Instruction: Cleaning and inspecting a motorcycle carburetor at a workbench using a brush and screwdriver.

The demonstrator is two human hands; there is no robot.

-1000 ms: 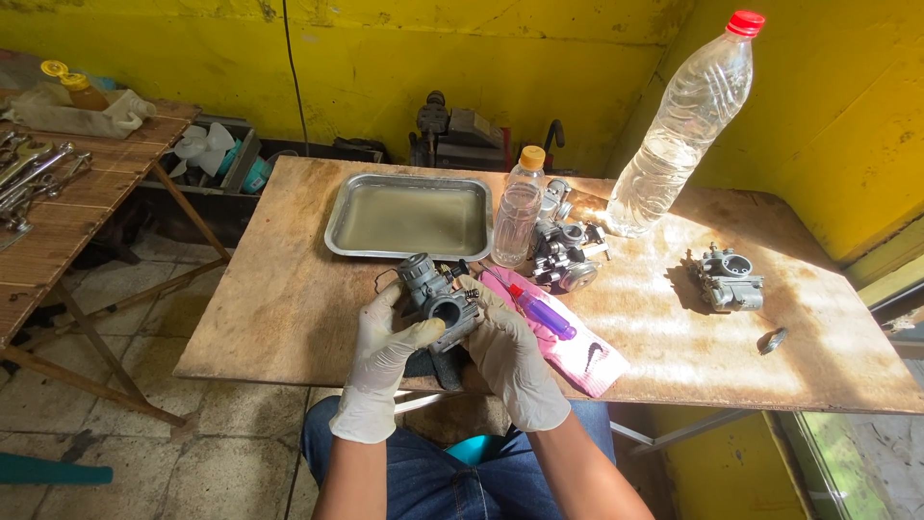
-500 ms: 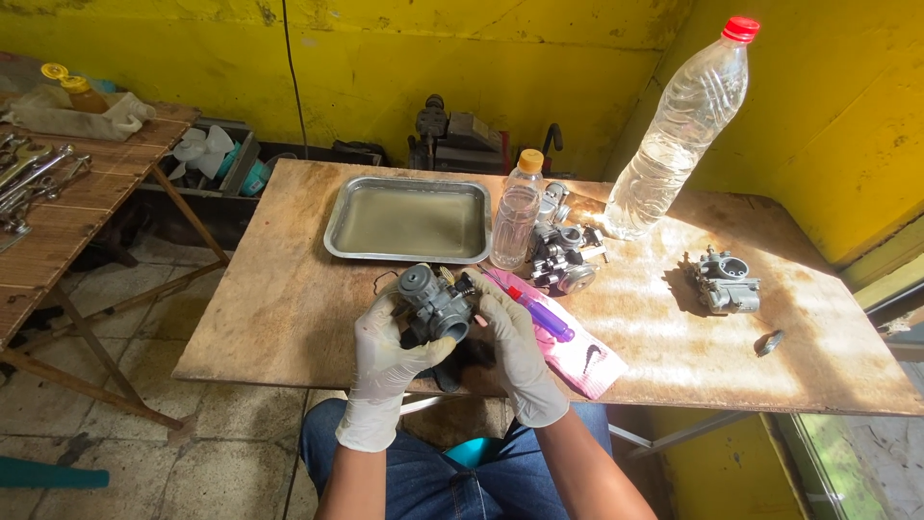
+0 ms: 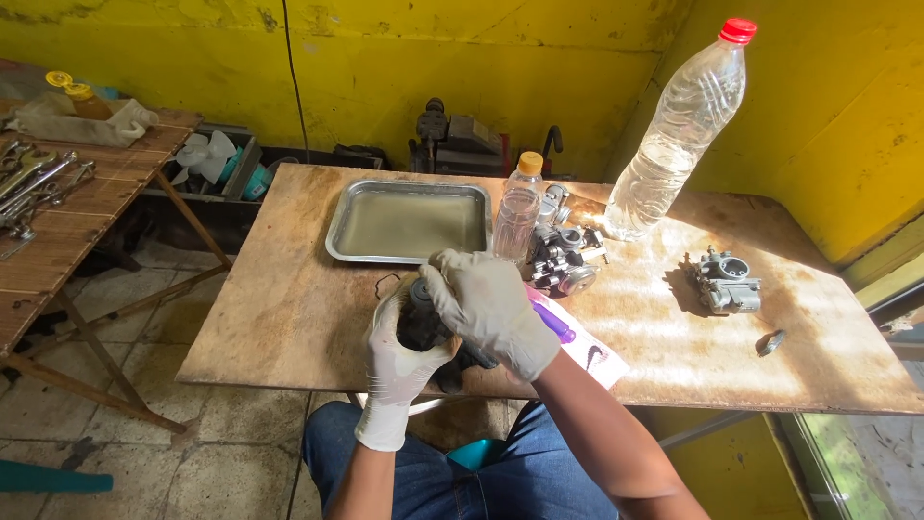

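Both hands wear pale gloves and meet at the near edge of the wooden table, at about 6 o'clock in the head view. The left hand is cupped from below, fingers curled up around a dark carburetor. The right hand lies over the top of the same part, fingers bent and closed down on it. The hands are together, clamped on the carburetor from opposite sides; most of the part is hidden, so its orientation cannot be told.

Just beside the right hand, at 3 o'clock from it, a purple tool lies on a white sheet. At 12 o'clock from the hands sits a shallow metal tray. At 1 o'clock stand a small clear bottle with an orange cap and a cluster of metal parts, close together. A large clear bottle with a red cap leans at 2 o'clock, against the yellow wall. A second carburetor rests well apart at 3 o'clock, with a small dark piece near the right end.

Open board lies at 9 to 10 o'clock from the hands, between them and the table's left edge. A side bench with wrenches stands apart at far 9 o'clock.
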